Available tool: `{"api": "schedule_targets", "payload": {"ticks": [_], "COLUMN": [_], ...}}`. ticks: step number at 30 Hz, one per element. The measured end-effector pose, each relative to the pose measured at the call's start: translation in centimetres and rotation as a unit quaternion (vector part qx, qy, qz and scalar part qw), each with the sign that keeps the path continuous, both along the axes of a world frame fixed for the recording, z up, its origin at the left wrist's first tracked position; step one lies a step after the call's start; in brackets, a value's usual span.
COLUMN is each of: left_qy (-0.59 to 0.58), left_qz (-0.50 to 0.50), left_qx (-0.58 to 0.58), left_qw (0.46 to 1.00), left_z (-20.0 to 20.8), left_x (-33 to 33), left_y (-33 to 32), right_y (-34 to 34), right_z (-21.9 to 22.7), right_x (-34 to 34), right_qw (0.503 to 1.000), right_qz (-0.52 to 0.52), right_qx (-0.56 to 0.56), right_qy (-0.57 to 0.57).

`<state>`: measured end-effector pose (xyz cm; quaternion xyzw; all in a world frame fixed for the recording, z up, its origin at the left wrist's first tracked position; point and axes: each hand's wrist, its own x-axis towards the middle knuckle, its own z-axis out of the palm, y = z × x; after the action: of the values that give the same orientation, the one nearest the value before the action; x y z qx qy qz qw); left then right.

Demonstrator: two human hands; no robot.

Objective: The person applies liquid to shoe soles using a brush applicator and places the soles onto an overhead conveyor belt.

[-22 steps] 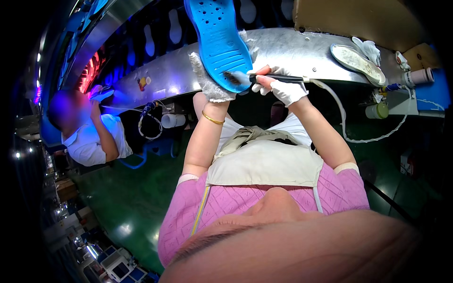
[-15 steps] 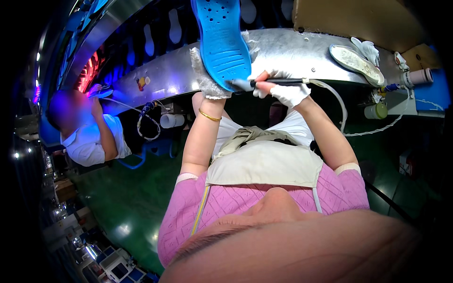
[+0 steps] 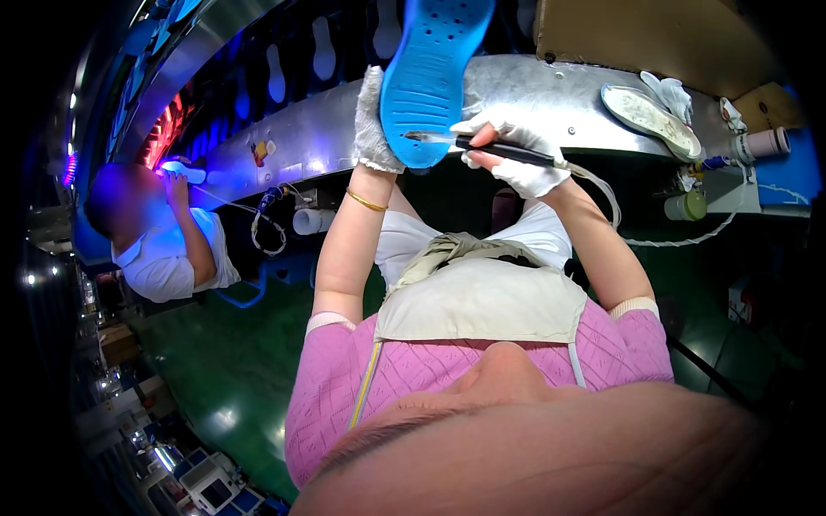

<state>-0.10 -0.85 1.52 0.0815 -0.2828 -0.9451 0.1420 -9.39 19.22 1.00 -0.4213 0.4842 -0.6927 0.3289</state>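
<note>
A blue shoe sole (image 3: 422,90) is held up in front of me, its heel end toward me and its far end cut off by the top edge of the picture. My left hand (image 3: 375,129), in a whitish knit glove, grips it along the left edge, with fingers hidden underneath. My right hand (image 3: 527,163), gloved with bare fingertips, is closed round a black-handled brush (image 3: 514,151) with a clear hose (image 3: 602,187) at its back end. The brush tip lies over the heel area of the sole and appears to touch it.
A curved metal bench (image 3: 551,103) runs ahead, with dark racks of soles (image 3: 323,50) beyond it. At right are a white shoe piece (image 3: 650,122), a cardboard box (image 3: 641,39) and a green-topped jar (image 3: 686,205). A co-worker (image 3: 176,245) sits left.
The sole and my left hand have shifted, with the heel end slightly up and leftward. The brush tip has moved from the heel's rim further onto its surface.
</note>
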Motion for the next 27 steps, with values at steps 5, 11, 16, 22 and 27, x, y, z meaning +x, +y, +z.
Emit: {"api": "schedule_targets", "payload": {"ticks": [5, 11, 16, 22, 27], "left_qy": [-0.068, -0.198, -0.247, -0.285, -0.268], "left_qz": [-0.057, -0.127, -0.132, -0.17, -0.183], "left_qx": [-0.045, -0.118, -0.172, -0.235, -0.22], "left_qw": [0.995, 0.965, 0.944, 0.914, 0.92], "left_z": [1.3, 2.1, 2.2, 2.9, 3.0], "left_x": [-1.1, -2.1, -2.6, -3.0, -2.8], "left_y": [-0.3, -0.3, 0.7, 0.9, 1.1], "right_y": [-1.4, -0.8, -0.8, 0.4, 0.9], "right_z": [-0.9, 1.6, 2.2, 2.2, 2.0], "right_x": [-0.5, -2.4, -3.8, -5.1, -5.7], "right_qw": [0.984, 0.974, 0.984, 0.95, 0.991], "right_qz": [0.036, 0.097, 0.067, 0.066, 0.087], "right_qx": [-0.041, 0.079, 0.142, 0.158, 0.096], "right_qy": [0.167, 0.19, 0.081, 0.261, 0.028]}}
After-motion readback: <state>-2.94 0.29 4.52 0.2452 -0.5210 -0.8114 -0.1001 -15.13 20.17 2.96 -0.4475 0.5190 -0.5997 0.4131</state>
